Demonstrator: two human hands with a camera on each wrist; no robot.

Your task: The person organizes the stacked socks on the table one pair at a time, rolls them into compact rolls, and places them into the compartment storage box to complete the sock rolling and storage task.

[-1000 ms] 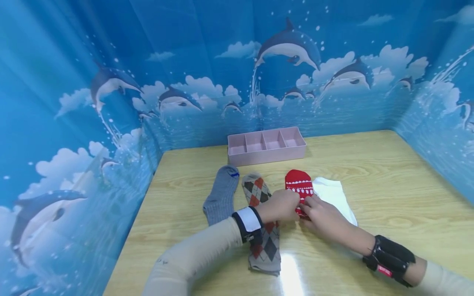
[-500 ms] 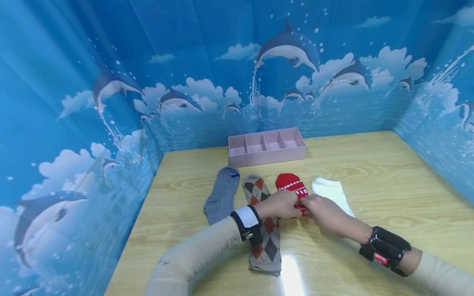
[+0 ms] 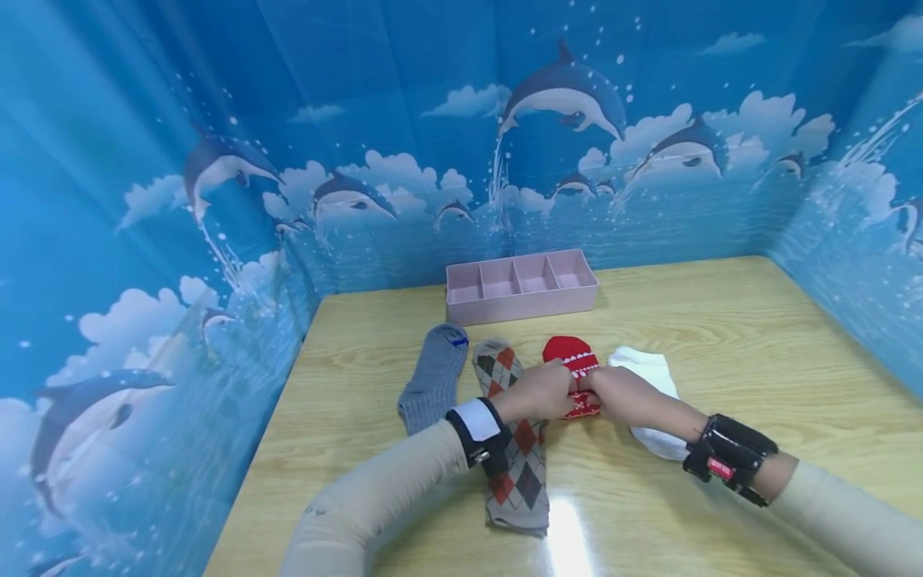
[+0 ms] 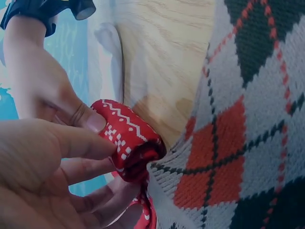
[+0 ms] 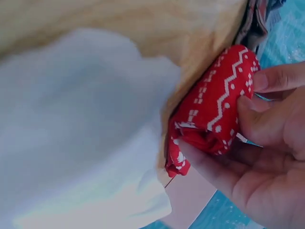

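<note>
A red sock (image 3: 566,349) with white patterns lies mid-table, its near end turned into a thick roll. My left hand (image 3: 541,391) grips the roll's left side, thumb on top, and reaches across the argyle sock (image 3: 526,473). From the right, my right hand (image 3: 629,393) pinches the same roll. In the right wrist view, the rolled red sock (image 5: 214,95) shows its spiral end by the right hand's fingers (image 5: 209,167). The left wrist view shows both thumbs close together on the red roll (image 4: 128,131). The red sock's flat far part still touches the table.
A grey sock (image 3: 435,373) lies left of the argyle one. Partly under the right forearm is a white sock (image 3: 649,370). Behind them stands a pink box (image 3: 522,306) with several compartments. A dolphin-print curtain (image 3: 404,120) borders the wooden table (image 3: 793,361).
The red sock's near end has been rolled further up, and the sock shifted left, then slightly back right. My right hand has turned, its wrist rising and moving left over the white sock.
</note>
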